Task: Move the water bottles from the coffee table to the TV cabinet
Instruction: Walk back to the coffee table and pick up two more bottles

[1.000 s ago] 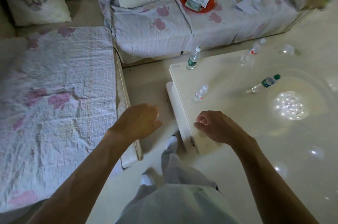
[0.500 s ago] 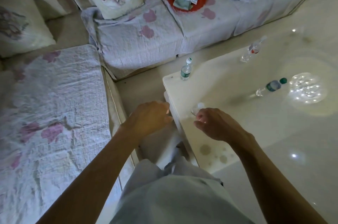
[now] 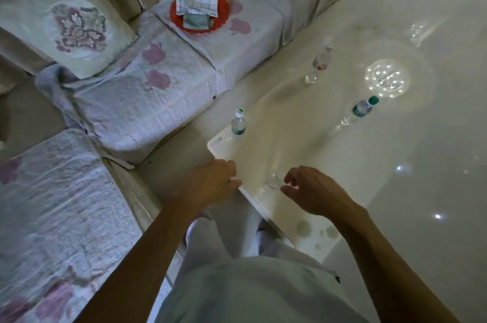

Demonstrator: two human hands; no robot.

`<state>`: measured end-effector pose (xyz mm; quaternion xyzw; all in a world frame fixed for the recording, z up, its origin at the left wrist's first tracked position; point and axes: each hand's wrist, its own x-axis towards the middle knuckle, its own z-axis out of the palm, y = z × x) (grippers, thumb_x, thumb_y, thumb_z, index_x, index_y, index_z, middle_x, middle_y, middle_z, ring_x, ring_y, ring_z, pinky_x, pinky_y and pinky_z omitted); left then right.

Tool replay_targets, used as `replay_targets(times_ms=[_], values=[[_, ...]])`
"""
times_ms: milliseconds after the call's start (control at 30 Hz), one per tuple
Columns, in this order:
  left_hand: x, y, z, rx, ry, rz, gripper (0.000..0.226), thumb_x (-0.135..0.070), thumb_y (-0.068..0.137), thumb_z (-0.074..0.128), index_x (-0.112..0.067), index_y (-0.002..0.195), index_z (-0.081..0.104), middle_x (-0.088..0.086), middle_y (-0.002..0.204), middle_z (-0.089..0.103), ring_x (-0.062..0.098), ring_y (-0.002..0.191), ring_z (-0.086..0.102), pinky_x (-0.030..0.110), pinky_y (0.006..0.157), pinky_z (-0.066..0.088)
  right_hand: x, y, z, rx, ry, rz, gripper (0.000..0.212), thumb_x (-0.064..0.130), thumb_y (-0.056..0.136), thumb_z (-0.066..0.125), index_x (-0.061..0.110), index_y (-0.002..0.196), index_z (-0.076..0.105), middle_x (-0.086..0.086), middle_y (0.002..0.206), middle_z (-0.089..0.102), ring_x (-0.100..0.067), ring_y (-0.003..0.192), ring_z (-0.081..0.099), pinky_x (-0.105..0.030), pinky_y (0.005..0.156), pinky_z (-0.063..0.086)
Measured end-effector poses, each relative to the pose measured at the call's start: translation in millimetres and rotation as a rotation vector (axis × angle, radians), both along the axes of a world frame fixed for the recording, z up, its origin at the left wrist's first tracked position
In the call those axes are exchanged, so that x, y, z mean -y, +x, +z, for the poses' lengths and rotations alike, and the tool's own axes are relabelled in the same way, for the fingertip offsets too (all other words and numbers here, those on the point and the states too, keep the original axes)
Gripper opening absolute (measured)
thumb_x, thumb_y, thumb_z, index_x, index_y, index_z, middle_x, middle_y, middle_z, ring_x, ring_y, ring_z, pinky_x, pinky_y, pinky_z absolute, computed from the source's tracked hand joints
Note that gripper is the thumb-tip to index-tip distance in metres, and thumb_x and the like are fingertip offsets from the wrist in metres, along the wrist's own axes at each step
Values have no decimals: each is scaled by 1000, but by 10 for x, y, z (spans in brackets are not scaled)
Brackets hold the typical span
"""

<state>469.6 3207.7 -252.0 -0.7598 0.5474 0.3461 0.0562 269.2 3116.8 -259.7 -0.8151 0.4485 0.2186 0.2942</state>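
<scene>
A quilted sofa cover [image 3: 147,101], pale with pink flower patches, wraps the corner seats. Beside it, the glossy cream desk [image 3: 290,143] mirrors a round lamp. The left hand [image 3: 210,183] hangs over the desk's near corner, its fingers loosely curled and holding nothing. The right hand [image 3: 311,191] has thumb and fingers spread apart just beside a small clear bottle [image 3: 274,181]; blur hides whether they touch. A scalloped red plate [image 3: 224,18] of folded checked cloths sits on the sofa. Also on the desk are a green-capped bottle [image 3: 362,109] lying down, a red-labelled bottle [image 3: 320,62] lying near the far edge, and a white-capped bottle [image 3: 238,125] upright at a corner.
</scene>
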Motion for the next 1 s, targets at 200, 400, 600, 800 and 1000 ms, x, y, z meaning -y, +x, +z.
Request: replay_targets(times_ms=[200, 400, 600, 800, 1000], values=[[467, 701, -212, -70, -28, -240, 34, -42, 92, 52, -18, 115, 58, 4, 118, 62, 22, 103, 59, 35, 89, 48, -27, 462, -139, -80, 13, -240, 39, 41, 97, 53, 15, 124, 60, -4, 123, 64, -18, 105, 62, -35, 95, 51], [845, 1348, -396, -48, -33, -392, 32, -39, 93, 50, -16, 112, 60, 8, 115, 63, 26, 102, 60, 37, 89, 48, -205, 800, -263, -113, 51, -456, 37, 40, 96, 55, 16, 123, 63, -4, 124, 65, -19, 105, 63, -34, 93, 51], [1012, 1482, -933, -123, 79, -360, 25, -35, 92, 54, -16, 106, 62, 8, 108, 67, 25, 96, 62, 38, 89, 51, -434, 880, -791, -82, 161, -711, 32, 33, 95, 57, 16, 121, 63, -5, 125, 64, -21, 112, 60, -32, 96, 46], [957, 1332, -1667, -208, 183, -256, 24, -27, 91, 57, -11, 109, 63, 9, 109, 67, 22, 99, 61, 25, 79, 41, -527, 878, -1726, 20, 363, -1011, 37, 26, 93, 62, 11, 126, 57, -10, 129, 62, -23, 115, 59, -29, 94, 43], [1051, 1295, -2475, -424, 216, 196, 33, -18, 85, 63, -13, 116, 53, 8, 95, 66, 25, 88, 66, 40, 82, 54, -479, 808, -2494, 273, 421, -1592, 61, 18, 87, 70, 10, 140, 41, -13, 127, 60, -28, 113, 59, -39, 99, 50]])
